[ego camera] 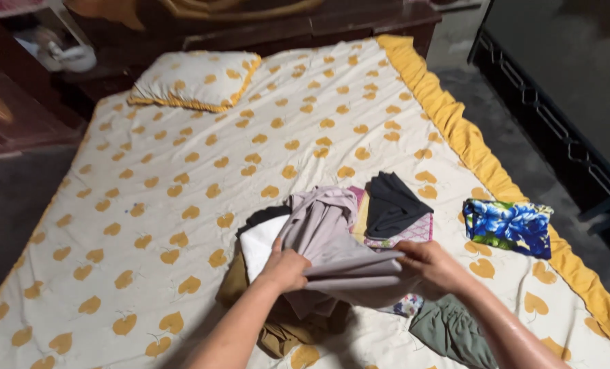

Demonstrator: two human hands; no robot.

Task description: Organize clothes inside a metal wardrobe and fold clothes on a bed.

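Yellow-leaf bedsheet (202,178), grey floor (524,143)

both forearms reach in from the near edge; left hand (286,268) and right hand (433,265) are clenched, knuckles up.

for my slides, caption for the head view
Both hands, left hand and right hand, grip a grey garment over a bed's clothes pile.
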